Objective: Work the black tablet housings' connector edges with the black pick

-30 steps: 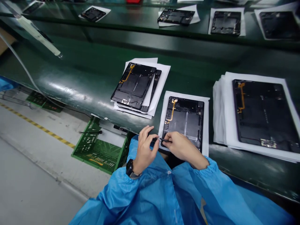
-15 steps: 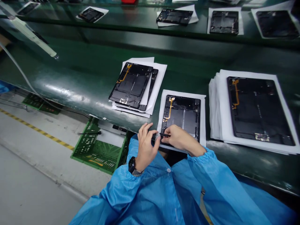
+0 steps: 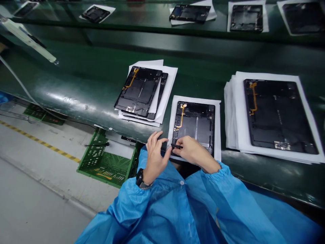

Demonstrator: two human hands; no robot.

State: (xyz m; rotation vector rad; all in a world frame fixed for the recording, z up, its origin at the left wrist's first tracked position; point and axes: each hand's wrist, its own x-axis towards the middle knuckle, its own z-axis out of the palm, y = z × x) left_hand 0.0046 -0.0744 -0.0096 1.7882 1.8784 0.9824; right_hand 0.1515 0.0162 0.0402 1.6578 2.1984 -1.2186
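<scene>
Right hand [image 3: 194, 151] pinches a black pick [image 3: 177, 146] at the near corner of a tablet frame [image 3: 196, 127] on white paper [image 3: 195, 100], long axis running ahead from the grip; left hand [image 3: 154, 157] just beside, fingers loosely spread.

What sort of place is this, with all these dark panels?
Probably an electronics factory assembly line: black tablet-like back housings with orange flex cables sit on white paper sheets along a long dark-green conveyor belt, and the worker wears a thin blue protective smock.
</scene>
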